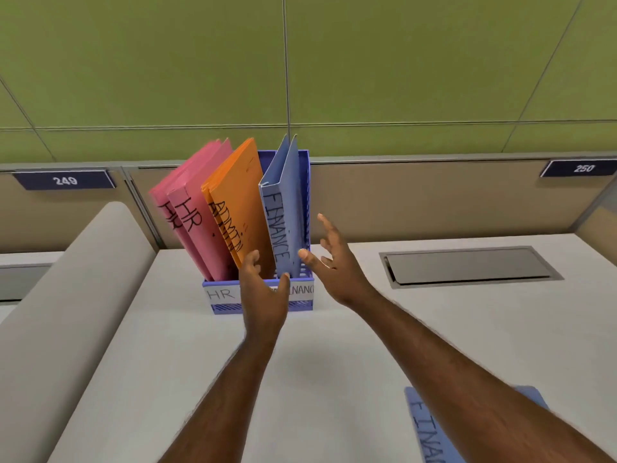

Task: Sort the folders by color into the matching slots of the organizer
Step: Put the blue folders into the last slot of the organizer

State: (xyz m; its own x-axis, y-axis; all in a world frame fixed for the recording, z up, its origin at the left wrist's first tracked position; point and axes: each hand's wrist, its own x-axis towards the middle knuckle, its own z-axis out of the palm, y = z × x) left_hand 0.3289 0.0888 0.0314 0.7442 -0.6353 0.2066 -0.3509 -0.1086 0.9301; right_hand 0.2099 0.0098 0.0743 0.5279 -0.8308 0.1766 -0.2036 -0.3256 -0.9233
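Note:
A blue organizer stands at the back of the white desk, with labels HR and FINANCE showing on its front. Two pink HR folders lean in the left slot, two orange ADMIN folders in the middle, and a blue FINANCE folder stands in the right slot. My left hand is in front of the organizer, fingers apart, thumb near the blue folder's lower edge. My right hand is spread open just right of that folder, thumb tip near it. Another blue FINANCE folder lies flat at the front right, partly under my right arm.
A grey recessed cable hatch sits in the desk to the right. A rounded beige divider runs along the left. Behind the desk rise tan panels with number plates 249 and 250, and a green wall.

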